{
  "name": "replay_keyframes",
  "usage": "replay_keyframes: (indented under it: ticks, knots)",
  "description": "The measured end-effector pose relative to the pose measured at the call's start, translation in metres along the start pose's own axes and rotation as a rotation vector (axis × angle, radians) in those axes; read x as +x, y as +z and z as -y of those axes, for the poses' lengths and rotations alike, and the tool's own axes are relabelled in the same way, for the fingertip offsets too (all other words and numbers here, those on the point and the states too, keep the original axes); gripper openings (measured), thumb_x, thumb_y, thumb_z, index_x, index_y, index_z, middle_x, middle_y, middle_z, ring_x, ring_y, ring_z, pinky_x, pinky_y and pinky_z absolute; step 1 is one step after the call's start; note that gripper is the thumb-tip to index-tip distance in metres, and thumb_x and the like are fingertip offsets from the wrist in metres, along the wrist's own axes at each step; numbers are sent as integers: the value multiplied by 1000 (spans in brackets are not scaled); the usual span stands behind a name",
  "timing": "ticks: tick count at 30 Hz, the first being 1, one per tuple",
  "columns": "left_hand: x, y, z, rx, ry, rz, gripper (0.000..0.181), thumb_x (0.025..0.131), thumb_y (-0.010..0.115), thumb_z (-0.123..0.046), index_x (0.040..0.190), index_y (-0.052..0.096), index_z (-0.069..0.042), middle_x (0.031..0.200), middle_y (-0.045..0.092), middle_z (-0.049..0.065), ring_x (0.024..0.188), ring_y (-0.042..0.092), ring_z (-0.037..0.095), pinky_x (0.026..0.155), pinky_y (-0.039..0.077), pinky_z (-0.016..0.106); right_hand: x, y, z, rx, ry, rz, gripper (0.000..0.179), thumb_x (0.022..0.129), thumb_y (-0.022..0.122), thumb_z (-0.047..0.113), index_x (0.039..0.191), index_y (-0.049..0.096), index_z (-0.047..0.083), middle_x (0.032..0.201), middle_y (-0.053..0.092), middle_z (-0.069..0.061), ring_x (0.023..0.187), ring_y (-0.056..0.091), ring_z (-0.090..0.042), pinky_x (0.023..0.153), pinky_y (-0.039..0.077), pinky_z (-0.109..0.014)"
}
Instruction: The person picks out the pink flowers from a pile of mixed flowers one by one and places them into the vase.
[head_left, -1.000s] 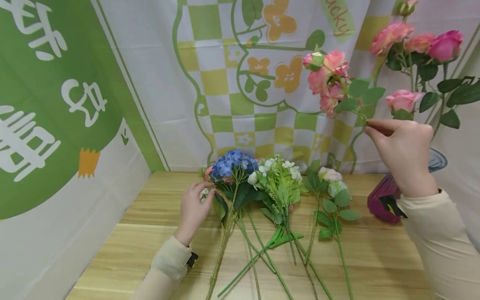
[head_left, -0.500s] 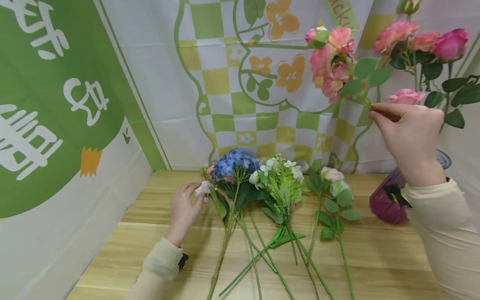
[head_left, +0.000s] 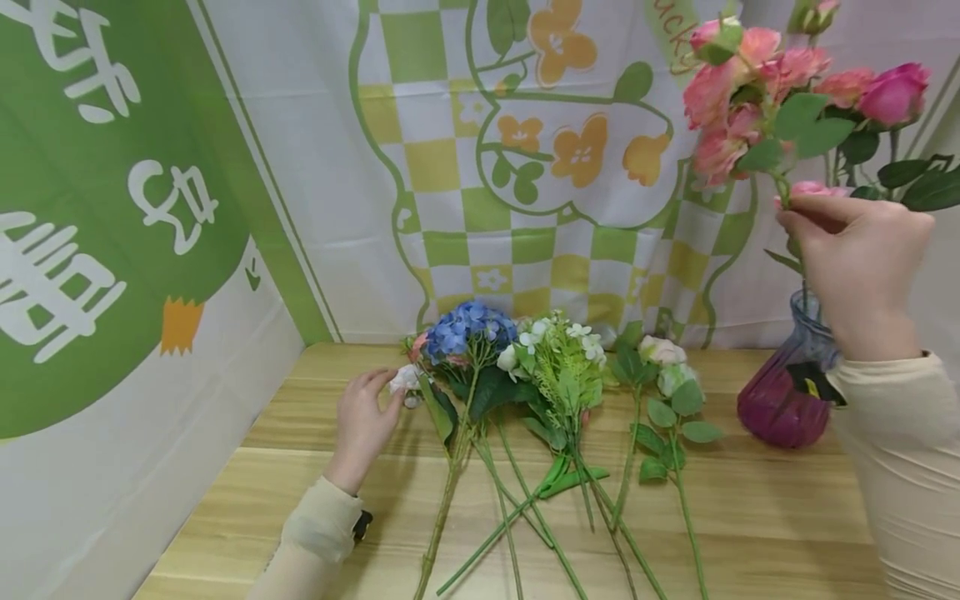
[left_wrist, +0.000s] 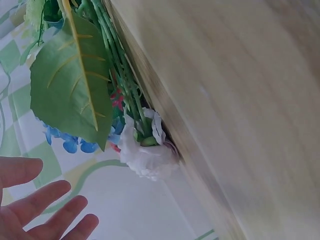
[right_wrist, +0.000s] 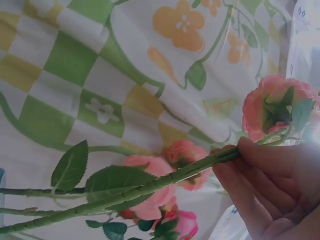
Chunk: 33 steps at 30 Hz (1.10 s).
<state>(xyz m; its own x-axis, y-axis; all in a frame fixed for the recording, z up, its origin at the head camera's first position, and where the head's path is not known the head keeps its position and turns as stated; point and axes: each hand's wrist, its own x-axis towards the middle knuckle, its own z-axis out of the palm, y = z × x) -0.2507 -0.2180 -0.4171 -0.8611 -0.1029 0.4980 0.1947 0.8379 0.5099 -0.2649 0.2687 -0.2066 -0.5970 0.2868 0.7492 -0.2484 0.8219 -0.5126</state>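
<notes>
My right hand [head_left: 862, 258] pinches the green stem [right_wrist: 175, 175] of a coral-pink flower spray [head_left: 720, 108] between thumb and fingers. The spray is raised at the upper right, above and behind a glass vase [head_left: 787, 400] that is purple below and bluish at the neck. Pink roses [head_left: 892, 93] stand in the vase, partly hidden by my hand. On the left, my left hand [head_left: 365, 425] has its fingers loosely extended, holding nothing. It is close to a white flower [left_wrist: 145, 155], and the left wrist view shows a gap between them.
A blue hydrangea [head_left: 468, 329], a white-and-green bunch [head_left: 562, 367] and pale roses [head_left: 675, 375] lie on the wooden table [head_left: 247, 500], their stems crossing toward the front. A printed cloth [head_left: 517, 242] hangs behind the table.
My right hand has moved right and upward with the pink spray, bringing it over the roses in the vase. My left hand has drawn slightly left, uncovering the white flower.
</notes>
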Motion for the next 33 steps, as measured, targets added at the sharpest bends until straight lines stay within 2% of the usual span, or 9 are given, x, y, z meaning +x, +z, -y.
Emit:
replay_keyframes:
  ticks: [6,12,19,33]
  knots:
    - [-2,-1,6,22,14,-7,36,88,65,-20,117,64,2,123,60,22,115,52,41,100,36,56,2,-2,-14,-50,38,-23,35,89,62,40,108,72,12,106,71,-7,66,37,33,72,40,1]
    - [-5,-6,13,31,5,-14,38,89,64,-20,120,62,2,125,58,23,116,51,42,101,36,56,2,-6,-26,-101,86,-18,33,91,60,38,110,70,13,105,69,-14,58,32,29,58,28,0]
    - [-8,-14,22,26,-19,-5,39,90,63,-18,123,59,2,127,56,25,118,49,43,102,35,59,1,-6,-39,-102,129,3,32,93,58,34,111,70,11,108,68,-14,58,32,29,58,28,2]
    - [-9,-20,28,70,3,-51,35,89,63,-15,119,62,2,124,58,26,115,51,44,99,35,61,-8,-4,-62,-123,231,40,34,95,53,30,117,67,9,114,66,-15,59,30,26,57,28,-2]
